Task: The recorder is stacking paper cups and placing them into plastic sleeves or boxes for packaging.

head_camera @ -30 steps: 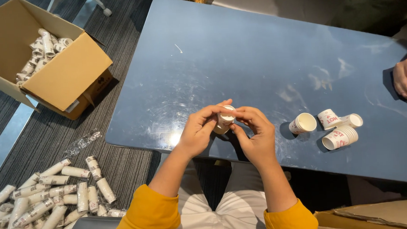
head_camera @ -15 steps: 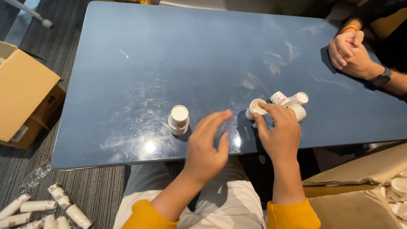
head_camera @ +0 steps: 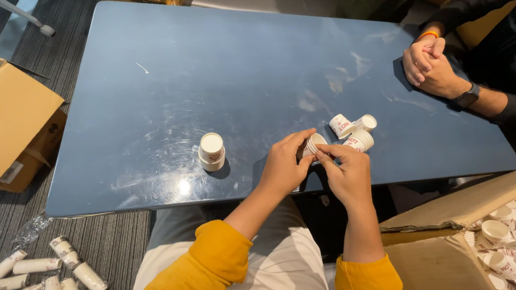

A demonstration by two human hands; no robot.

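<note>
Pinching a ribbed paper cup (head_camera: 313, 145) — both hands' fingers (head_camera: 305, 138) closed.

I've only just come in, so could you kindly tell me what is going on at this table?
A person in yellow sleeves holds a small paper cup between the left hand and right hand at the near edge of a blue table. More cups lie on their sides just beyond. An upside-down stack stands to the left. Another person's clasped hands rest on the far right.
</note>
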